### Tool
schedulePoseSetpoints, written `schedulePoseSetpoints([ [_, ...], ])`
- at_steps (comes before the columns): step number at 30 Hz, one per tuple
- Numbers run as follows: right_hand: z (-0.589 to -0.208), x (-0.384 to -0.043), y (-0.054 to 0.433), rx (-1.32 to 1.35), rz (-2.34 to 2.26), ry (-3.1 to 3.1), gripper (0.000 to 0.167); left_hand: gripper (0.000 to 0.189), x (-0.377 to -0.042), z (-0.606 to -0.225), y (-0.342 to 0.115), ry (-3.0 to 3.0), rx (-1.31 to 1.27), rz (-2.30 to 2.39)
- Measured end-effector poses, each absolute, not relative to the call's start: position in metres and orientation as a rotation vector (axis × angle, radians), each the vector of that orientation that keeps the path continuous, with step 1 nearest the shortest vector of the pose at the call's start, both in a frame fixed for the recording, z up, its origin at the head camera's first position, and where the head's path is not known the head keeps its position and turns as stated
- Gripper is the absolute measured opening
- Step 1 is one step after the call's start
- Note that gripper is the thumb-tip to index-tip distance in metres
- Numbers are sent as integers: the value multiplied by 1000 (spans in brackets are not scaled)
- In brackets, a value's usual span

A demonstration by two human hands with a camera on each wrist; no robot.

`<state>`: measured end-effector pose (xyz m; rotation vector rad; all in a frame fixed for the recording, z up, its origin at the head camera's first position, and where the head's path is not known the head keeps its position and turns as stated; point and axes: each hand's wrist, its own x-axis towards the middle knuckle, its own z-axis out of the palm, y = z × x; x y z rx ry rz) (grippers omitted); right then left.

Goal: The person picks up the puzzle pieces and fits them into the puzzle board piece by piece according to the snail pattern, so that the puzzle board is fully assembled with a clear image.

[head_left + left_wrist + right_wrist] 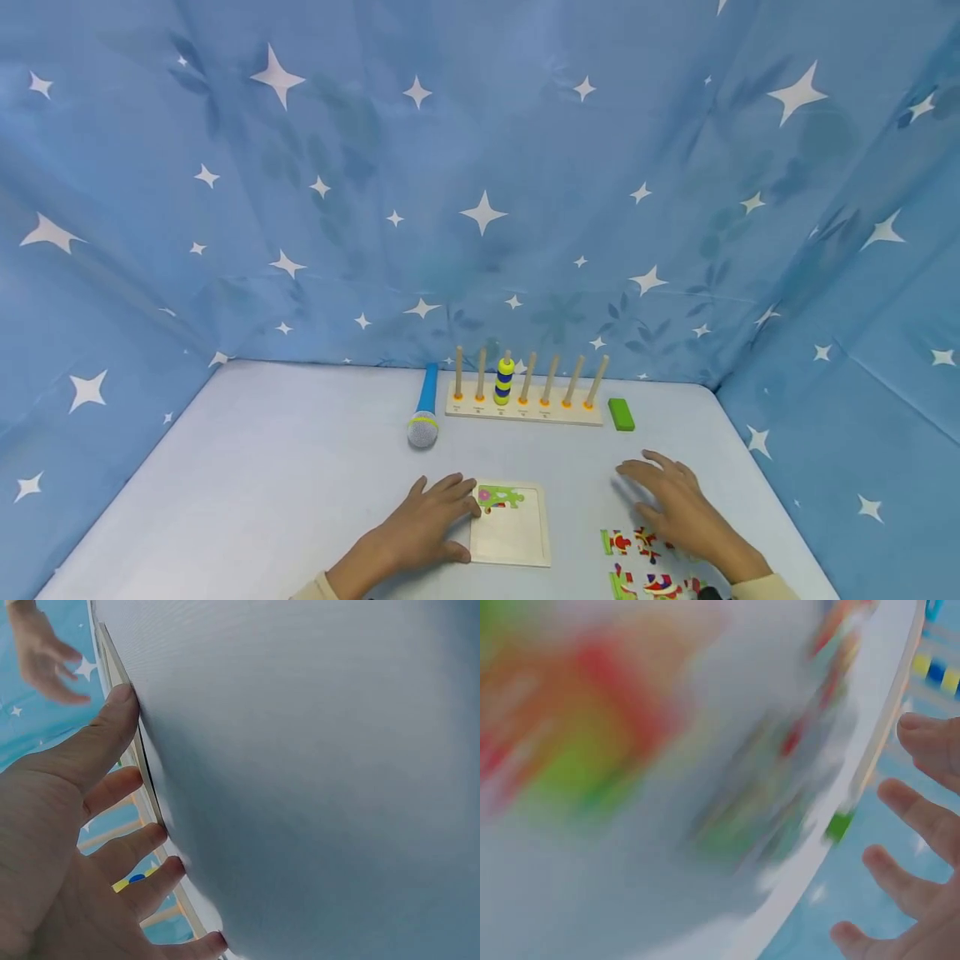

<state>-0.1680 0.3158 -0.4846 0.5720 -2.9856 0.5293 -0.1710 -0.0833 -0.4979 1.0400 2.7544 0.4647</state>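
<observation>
The puzzle tray lies flat on the table in front of the person, nearly square, with one green piece seated in its far left corner and the remaining recess bare. The left hand rests on the table at the tray's left edge, fingers straight and spread, their tips touching the tray's near-left rim and the area by the green piece; it grips nothing. The left wrist view shows the same: fingertips laid along the thin edge of the tray.

The loose pieces lie in a cluster to the right of the tray, near the table's front edge. The right hand hovers or rests just above and partly over them, fingers relaxed and spread, holding nothing; whether it touches the table cannot be told, and the right wrist view is too blurred to help. So the pieces lie directly under and toward the wrist side of the right hand, well nearer to it than to the left, while the tray sits between the two hands.

Further back stand a peg board with stacked rings on one peg, a toy microphone to its left and a green block to its right.
</observation>
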Motion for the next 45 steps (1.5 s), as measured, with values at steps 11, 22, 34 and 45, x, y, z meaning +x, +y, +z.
schedulePoseSetpoints([
  [11, -492, -155, 368, 437, 443, -3028, 36, 50, -172, -493, -86, 2730, 1022, 496],
  [22, -498, -154, 374, 474, 436, -3052, 33, 51, -171, -496, -83, 2719, 1033, 500],
  [34, -501, -160, 370, 544, 300, -3053, 28, 52, -172, -497, -85, 2722, 1029, 507],
  [45, -473, -174, 317, 757, 309, -2939, 30, 52, -172, -496, -84, 2717, 1026, 491],
])
